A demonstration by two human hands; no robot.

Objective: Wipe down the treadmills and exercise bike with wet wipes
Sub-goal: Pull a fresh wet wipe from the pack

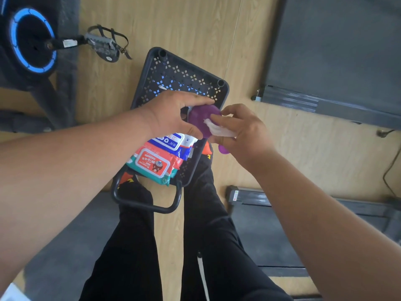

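My left hand [173,114] grips a round purple wipe container [200,118] above a dark perforated cart tray [165,74]. My right hand [240,129] pinches a white wet wipe [217,128] that sticks out of the container's top. A purple lid [223,149] shows under my right hand. Two flat wipe packs lie in the tray: a red and teal one [155,164] and a blue and white one [171,143]. The exercise bike's blue-ringed flywheel [32,40] and pedal [104,43] are at upper left. One treadmill belt [336,51] is at upper right.
A second treadmill [271,231] lies at lower right beside my legs in black trousers. The cart's handle bar [149,206] is near my knees. The floor is light wood. A cable [390,166] runs along the right edge. A dark mat lies at lower left.
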